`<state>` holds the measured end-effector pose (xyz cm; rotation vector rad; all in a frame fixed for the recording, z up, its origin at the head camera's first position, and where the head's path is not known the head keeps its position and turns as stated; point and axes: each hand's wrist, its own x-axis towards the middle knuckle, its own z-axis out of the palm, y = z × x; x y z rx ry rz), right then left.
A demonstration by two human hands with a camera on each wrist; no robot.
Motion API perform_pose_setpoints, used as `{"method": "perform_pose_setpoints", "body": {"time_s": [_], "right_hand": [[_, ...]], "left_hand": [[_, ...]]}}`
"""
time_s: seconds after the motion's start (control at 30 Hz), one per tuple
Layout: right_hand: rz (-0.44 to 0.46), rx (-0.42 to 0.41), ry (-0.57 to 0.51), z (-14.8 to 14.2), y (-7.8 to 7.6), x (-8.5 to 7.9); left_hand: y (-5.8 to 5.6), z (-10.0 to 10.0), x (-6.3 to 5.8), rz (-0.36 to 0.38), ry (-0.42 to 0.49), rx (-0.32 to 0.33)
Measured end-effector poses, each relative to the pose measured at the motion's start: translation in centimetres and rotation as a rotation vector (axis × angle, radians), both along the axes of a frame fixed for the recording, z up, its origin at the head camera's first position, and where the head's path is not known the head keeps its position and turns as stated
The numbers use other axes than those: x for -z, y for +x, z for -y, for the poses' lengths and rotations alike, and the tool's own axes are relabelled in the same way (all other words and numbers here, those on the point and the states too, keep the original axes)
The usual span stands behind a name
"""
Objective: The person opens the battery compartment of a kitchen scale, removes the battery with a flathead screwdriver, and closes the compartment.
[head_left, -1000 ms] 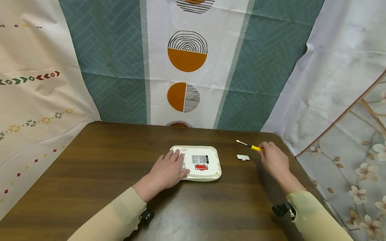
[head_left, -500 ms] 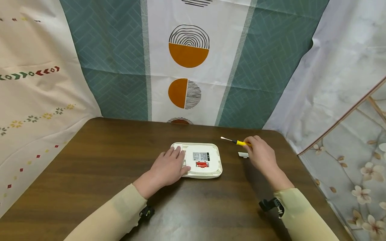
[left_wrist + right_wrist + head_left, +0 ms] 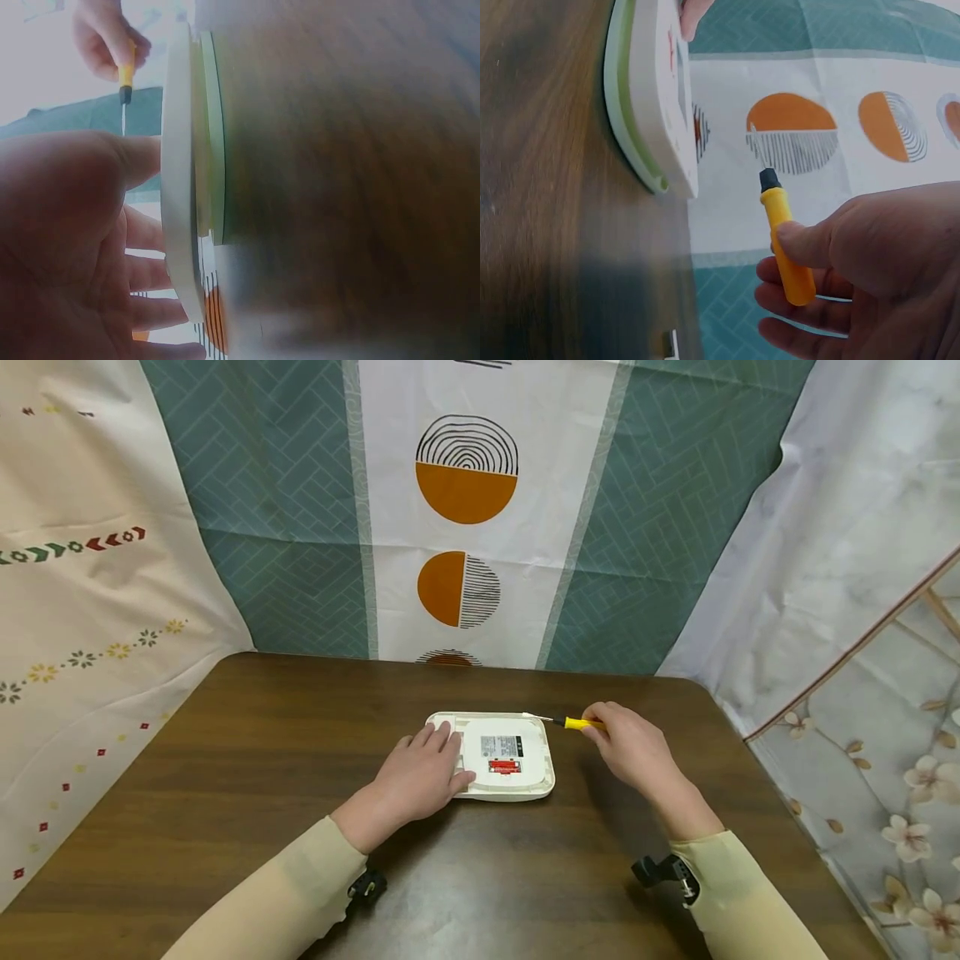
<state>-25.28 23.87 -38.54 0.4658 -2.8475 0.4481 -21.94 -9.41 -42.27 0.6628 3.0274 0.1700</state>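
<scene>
A flat white device point(image 3: 532, 752) with rounded corners lies on the table, showing a printed label point(image 3: 501, 746) and what look like red batteries point(image 3: 505, 767) in a small opening. My left hand point(image 3: 420, 777) rests on its left part, fingers extended over the edge region. In my right hand point(image 3: 633, 747) I grip a screwdriver point(image 3: 787, 247) by its yellow handle, thumb on one side and fingers behind. Its shaft points left; in the head view the tip overlaps the device's far right corner, but the right wrist view shows it apart from the surface.
The brown wooden table point(image 3: 480, 877) carries everything. A thin white piece point(image 3: 673, 345) shows at the bottom of the right wrist view; my right hand hides it in the head view. Patterned cloths point(image 3: 300, 527) hang behind the table and on both sides.
My right hand has moved left with the screwdriver, whose tip has come over the device's corner in the head view. The small white cover has become hidden behind that hand. My left hand stays put.
</scene>
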Motion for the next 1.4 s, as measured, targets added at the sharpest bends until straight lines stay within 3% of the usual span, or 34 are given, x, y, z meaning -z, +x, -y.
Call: {"method": "perform_pose_setpoints", "body": {"time_s": [0.33,0.67,1.4], "right_hand": [[0.017,-0.045,0.003,0.7,0.9,-0.8],[-0.028,-0.117,0.016,0.7,1.7,-2.5],[-0.063,-0.178,0.058,1.5,2.7,-2.7]], "left_hand": [[-0.3,0.1,0.0,-0.009,-0.009,0.006],[-0.6,0.0,-0.3,-0.001,-0.004,0.005],[0.0,-0.3,0.0,-0.005,0.005,-0.009]]}}
